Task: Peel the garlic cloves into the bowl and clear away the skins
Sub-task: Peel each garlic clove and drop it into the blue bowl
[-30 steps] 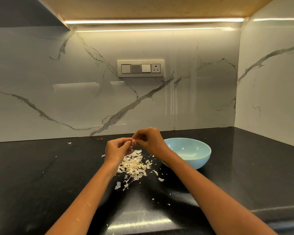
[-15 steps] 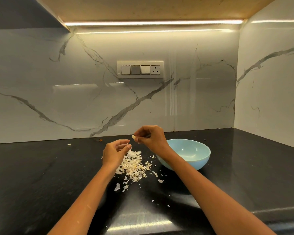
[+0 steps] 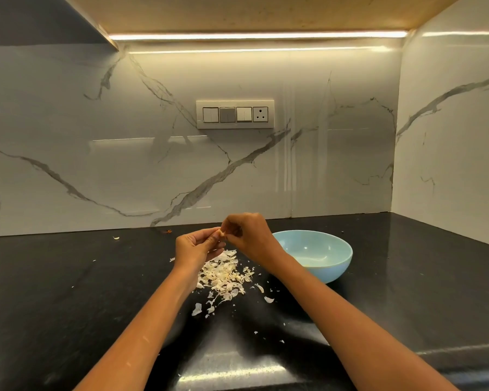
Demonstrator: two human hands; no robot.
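Kitchen corner; white marble-look backsplash with grey veins, lit by a strip light under a wooden shelf; a switch panel with three switches and one socket set into the wall. Black stone countertop, glossy, catching reflections near the front edge. Both forearms reach in from the bottom; the two hands meet above the counter, fingertips touching around one small pale garlic clove. Left hand has its fingers curled, thumb and forefinger pinching the clove from the left; right hand has its fingers bent in, gripping the same clove from the right. Pile of papery skins lies on the counter directly under the hands; loose flakes scattered nearer the camera and a few stray bits far left. Pale blue bowl sits upright just right of the pile, beside the right wrist; peeled cloves inside cannot be made out.
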